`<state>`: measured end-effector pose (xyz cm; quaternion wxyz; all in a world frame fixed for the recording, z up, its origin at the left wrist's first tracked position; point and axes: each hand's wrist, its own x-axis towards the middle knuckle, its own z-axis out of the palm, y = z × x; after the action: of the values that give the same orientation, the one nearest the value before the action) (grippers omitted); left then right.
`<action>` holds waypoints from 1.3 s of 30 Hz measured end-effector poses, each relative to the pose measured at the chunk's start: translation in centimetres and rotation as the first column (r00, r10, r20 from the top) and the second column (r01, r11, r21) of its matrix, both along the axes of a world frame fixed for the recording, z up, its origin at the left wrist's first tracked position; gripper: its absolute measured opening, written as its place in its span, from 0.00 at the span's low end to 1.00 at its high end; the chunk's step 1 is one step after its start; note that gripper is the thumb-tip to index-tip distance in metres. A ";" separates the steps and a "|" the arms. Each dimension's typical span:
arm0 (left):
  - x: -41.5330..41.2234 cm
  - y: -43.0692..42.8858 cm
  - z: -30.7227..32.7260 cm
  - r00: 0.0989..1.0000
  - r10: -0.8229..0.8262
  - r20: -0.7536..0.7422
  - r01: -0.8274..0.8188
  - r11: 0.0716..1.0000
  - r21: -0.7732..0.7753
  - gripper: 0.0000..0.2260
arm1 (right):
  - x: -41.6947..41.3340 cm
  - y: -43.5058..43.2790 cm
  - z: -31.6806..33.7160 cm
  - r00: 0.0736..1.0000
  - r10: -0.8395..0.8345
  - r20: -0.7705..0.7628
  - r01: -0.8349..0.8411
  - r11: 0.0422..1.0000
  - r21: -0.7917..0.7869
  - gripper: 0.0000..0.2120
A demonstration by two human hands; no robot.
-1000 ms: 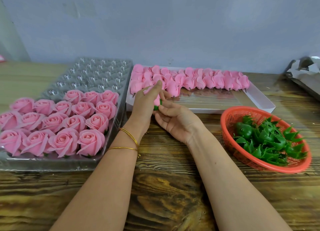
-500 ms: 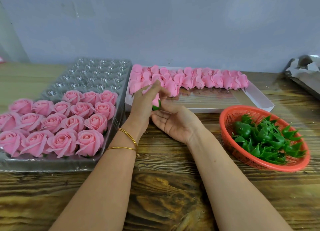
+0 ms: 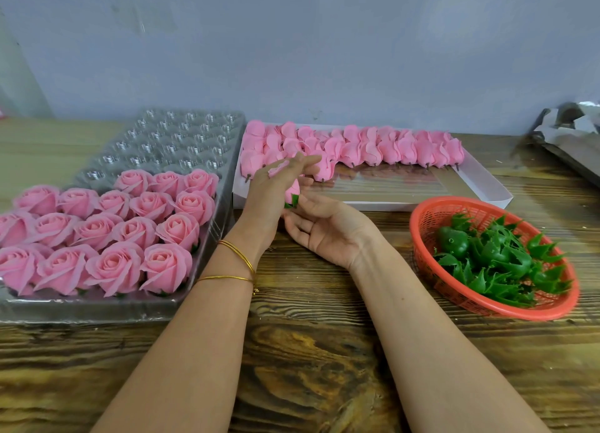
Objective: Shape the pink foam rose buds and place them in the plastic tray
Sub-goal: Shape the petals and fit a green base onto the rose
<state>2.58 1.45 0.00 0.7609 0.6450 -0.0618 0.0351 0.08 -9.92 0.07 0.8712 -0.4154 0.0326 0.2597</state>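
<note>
A pink foam rose bud (image 3: 293, 189) with a green base sits between my two hands, just in front of the white box. My left hand (image 3: 272, 189) covers it from the left, fingers wrapped over the petals, one petal lying across the fingers. My right hand (image 3: 324, 225) lies palm up below it and pinches the green base with its fingertips. Most of the bud is hidden behind my left hand. The clear plastic tray (image 3: 181, 134) at the left holds several opened pink roses (image 3: 136, 231) in its near rows; its far cups are bare.
A white shallow box (image 3: 480, 186) behind my hands holds a row of unshaped pink buds (image 3: 389, 147). An orange basket (image 3: 431, 215) of green calyx pieces (image 3: 496, 257) stands at the right. Crumpled grey wrapping (image 3: 571, 130) lies at the far right on the wooden table.
Both hands stay in the same spot. My left fingers have shifted over the bud and a petal has lifted across them; the right fingertips have turned the green base slightly.
</note>
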 end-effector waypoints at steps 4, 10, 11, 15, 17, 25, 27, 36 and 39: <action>0.0 -0.1 0.0 1.000 -0.007 -0.005 0.007 1.000 0.005 0.11 | 0.1 -0.1 -0.1 1.000 0.004 0.011 -0.004 1.000 -0.002 0.10; -0.2 -0.1 0.1 1.000 0.022 0.022 -0.022 0.999 0.037 0.13 | 0.0 -0.1 0.0 0.999 -0.001 0.039 0.002 1.000 -0.004 0.11; -0.2 -0.1 0.1 0.999 0.027 0.032 -0.029 0.999 0.042 0.15 | 0.0 -0.1 0.0 0.999 -0.007 0.038 0.007 1.000 0.003 0.12; 0.1 -0.2 0.0 0.999 0.032 0.033 -0.033 0.999 0.008 0.21 | -0.1 0.0 0.1 0.999 -0.038 0.013 0.037 0.997 0.061 0.11; 0.2 -0.2 -0.1 0.999 0.038 0.019 -0.037 0.999 -0.020 0.23 | -0.1 0.0 0.1 0.998 -0.054 -0.019 0.055 0.994 0.096 0.10; 0.4 -0.1 -0.1 0.999 0.035 -0.023 -0.036 0.998 -0.059 0.23 | -0.2 -0.2 0.4 0.997 -0.018 -0.074 0.023 0.998 0.064 0.06; 0.4 -0.1 -0.1 0.999 0.038 -0.012 -0.038 0.999 -0.028 0.23 | -0.3 -0.1 0.4 0.997 -0.014 -0.072 0.018 0.998 0.059 0.06; -0.1 0.1 0.1 1.000 -0.015 0.016 0.014 0.999 0.047 0.14 | -0.2 -0.2 0.1 0.998 -0.030 -0.061 0.035 0.996 0.084 0.06; -0.3 0.0 0.2 1.000 -0.022 0.015 0.021 0.998 0.056 0.13 | -0.2 -0.3 0.0 0.998 -0.027 -0.058 0.032 0.997 0.074 0.06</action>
<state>2.32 1.46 0.20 0.7425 0.6648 -0.0756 0.0300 -0.09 -10.17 0.04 0.8886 -0.3743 0.0540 0.2596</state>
